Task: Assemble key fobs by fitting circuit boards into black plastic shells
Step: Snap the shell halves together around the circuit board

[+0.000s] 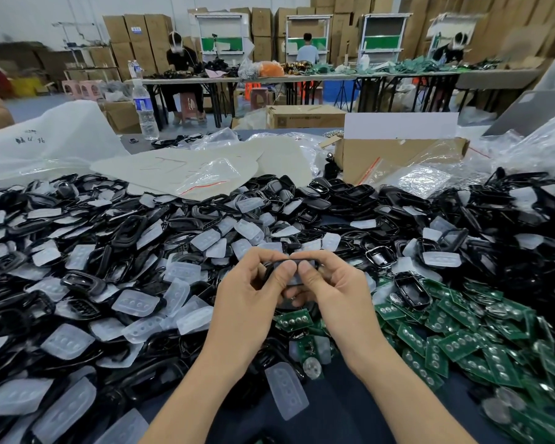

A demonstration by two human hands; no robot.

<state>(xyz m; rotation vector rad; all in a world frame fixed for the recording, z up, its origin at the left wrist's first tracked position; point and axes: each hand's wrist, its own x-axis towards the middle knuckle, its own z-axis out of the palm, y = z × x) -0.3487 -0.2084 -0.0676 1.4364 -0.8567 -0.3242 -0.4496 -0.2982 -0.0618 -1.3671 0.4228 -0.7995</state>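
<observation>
On the desk [334, 411], only a dark strip at the near edge lies bare; shells [109, 251] crowd its left and far side, boards [462, 341] its right. Above the strip's far end, left hand [250, 296] and right hand [330, 293] together pinch one shell [302, 260].

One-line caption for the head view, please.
Left hand and right hand grip one black shell above a table heaped with shells, translucent pads and green circuit boards.

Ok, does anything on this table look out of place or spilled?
Nothing looks broken. Black shells and clear button pads lie mixed in one heap, green circuit boards spill at the right, and one stray pad lies alone between the forearms.
</observation>
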